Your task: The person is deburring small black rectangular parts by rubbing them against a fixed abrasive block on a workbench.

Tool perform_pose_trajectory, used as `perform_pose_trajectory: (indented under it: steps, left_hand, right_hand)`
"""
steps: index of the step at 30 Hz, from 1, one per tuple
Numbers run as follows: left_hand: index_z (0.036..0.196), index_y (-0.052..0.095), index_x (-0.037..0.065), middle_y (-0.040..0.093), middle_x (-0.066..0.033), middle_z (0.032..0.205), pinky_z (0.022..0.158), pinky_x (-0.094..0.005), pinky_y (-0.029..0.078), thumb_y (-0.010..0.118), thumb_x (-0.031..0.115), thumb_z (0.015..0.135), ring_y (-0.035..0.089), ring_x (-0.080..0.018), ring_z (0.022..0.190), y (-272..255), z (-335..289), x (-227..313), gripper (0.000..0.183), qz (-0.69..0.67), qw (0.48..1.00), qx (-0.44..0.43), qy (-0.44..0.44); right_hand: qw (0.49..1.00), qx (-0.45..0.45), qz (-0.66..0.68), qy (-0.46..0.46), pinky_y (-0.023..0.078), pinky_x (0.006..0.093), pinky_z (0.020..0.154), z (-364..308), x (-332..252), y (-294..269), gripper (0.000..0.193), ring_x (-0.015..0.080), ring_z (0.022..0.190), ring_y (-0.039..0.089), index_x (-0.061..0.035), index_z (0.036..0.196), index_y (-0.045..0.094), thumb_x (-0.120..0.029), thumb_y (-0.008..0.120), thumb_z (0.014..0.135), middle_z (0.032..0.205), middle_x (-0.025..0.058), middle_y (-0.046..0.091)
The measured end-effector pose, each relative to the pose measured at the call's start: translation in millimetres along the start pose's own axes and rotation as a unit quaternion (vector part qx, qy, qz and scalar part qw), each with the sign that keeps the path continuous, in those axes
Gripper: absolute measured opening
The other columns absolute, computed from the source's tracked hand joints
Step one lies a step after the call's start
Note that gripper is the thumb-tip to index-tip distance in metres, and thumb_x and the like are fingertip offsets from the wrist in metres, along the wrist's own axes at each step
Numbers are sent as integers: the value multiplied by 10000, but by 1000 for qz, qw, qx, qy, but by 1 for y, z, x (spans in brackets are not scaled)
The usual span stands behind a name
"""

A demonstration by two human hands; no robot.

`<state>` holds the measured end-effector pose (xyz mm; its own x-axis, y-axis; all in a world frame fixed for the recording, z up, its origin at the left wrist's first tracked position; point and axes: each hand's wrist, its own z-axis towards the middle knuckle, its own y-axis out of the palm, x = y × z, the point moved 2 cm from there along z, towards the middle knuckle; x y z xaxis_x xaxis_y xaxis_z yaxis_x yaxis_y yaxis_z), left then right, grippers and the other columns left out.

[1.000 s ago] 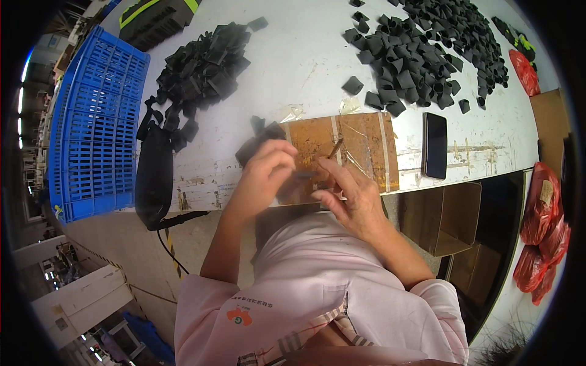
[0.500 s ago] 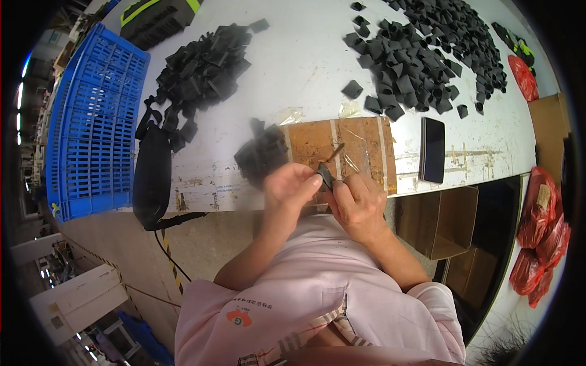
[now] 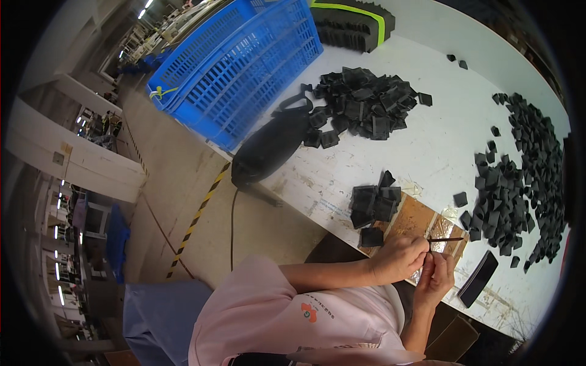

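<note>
1. Left grip [image 3: 398, 259] and right grip [image 3: 437, 277] meet, fingertips pinched together on a small dark piece [image 3: 429, 248], mostly hidden by the fingers.
2. From that same spot a thin brown stick [image 3: 449, 239] juts out to the right; I cannot tell which hand carries it.
3. Both hands are above the near edge of the white tabletop [image 3: 442, 137], over a brown board [image 3: 410, 218] crossed by pale strips.
4. Beside the board lies a small cluster of black pieces [image 3: 374, 204]; a bigger heap [image 3: 366, 100] sits farther off, and a wide scatter [image 3: 503, 201] spreads on the right, near a dark phone [image 3: 478, 279].
5. Along the left side are a black pouch [image 3: 271, 146], a blue slatted crate [image 3: 241, 67] and a dark stack [image 3: 345, 30] with a bright yellow-green band.
6. Concrete floor [image 3: 174, 161] stretches away leftward, marked with black-and-yellow tape [image 3: 198, 219]; a dark cable [image 3: 232, 226] hangs near it.
7. Strip lights shine in the room beyond.
</note>
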<state>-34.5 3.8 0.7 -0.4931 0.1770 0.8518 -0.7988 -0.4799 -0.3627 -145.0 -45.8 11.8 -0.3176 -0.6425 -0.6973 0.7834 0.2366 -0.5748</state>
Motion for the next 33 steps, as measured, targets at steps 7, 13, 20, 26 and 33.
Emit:
perform_pose_trajectory:
  steps: [7, 13, 20, 26, 33]
  left_hand:
    - [867, 521, 12, 575, -16, 696, 411, -199, 369, 547, 18, 774, 483, -38, 522, 8, 14, -11, 97, -368, 877, -3, -310]
    - [946, 495, 3, 542, -51, 811, 420, -165, 320, 518, -42, 696, 426, -33, 523, -13, 13, -8, 256, -529, 763, -109, -356]
    - [885, 520, -31, 590, -82, 759, 397, -170, 337, 508, -77, 755, 448, -31, 468, -4, 25, 14, 139, -261, 944, 58, -195]
    - [983, 460, 1, 535, -84, 661, 298, -186, 230, 375, -66, 823, 285, -41, 293, -14, 56, 12, 193, -789, 500, -132, -333]
    - [977, 445, 44, 497, -17, 682, 322, -189, 227, 474, -9, 829, 291, -25, 332, -15, 51, 6, 160, -684, 627, -105, -357]
  right_hand:
    - [989, 76, -86, 95, 387, 318, 490, 0, 11, 8, 112, 226, 565, 501, 0, 818, 564, 18, 550, 708, 695, 95, 511]
    - [684, 28, 595, 422, 298, 183, 433, 6, 14, 2, 70, 72, 487, 417, 16, 794, 596, -1, 594, 726, 657, 18, 521]
    - [684, -44, 633, 360, 261, 175, 445, 20, 6, -8, 140, 30, 525, 350, -59, 724, 527, -148, 583, 817, 625, -51, 438]
    - [780, -135, 543, 279, 242, 170, 458, 63, 3, -28, 241, 15, 519, 320, -88, 712, 497, -268, 540, 865, 604, -73, 406]
    - [762, -122, 561, 302, 283, 168, 451, 48, 21, -11, 275, 45, 520, 358, -62, 756, 524, -320, 578, 832, 649, -31, 447]
